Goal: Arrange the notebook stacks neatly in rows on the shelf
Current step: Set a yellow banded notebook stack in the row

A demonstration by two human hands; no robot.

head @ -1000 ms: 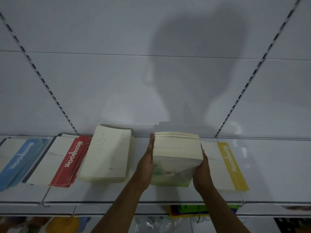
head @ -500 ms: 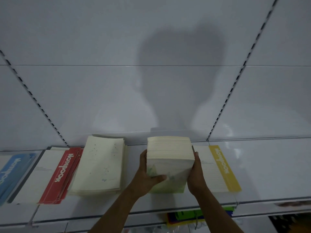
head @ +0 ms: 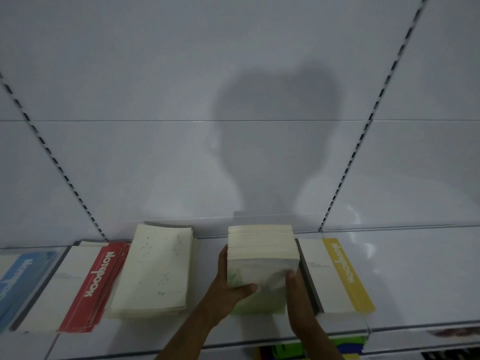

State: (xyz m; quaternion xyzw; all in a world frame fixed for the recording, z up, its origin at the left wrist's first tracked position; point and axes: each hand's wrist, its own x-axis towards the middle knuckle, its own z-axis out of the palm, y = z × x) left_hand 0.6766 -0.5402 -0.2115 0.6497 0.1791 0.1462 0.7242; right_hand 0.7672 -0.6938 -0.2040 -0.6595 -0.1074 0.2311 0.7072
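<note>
Fingers (head: 223, 258) of our left hand (head: 228, 279) and our right hand (head: 296, 289) clasp a thick cream paper notebook stack (head: 262, 258) from both sides, thumbs across its pale green cover. We see it on the white metal shelf (head: 415, 281), between a flat cream notebook pile (head: 153, 271) and a yellow-striped notebook pile (head: 335, 276); red-striped notebooks (head: 85, 287) lie farther left.

Bare shelf (head: 415, 276) lies open right of the yellow stack (head: 337, 276). Left of it, stacks crowd close — narrow gaps only, the cream stack (head: 155, 268) overlapping the red stack (head: 96, 284).
</note>
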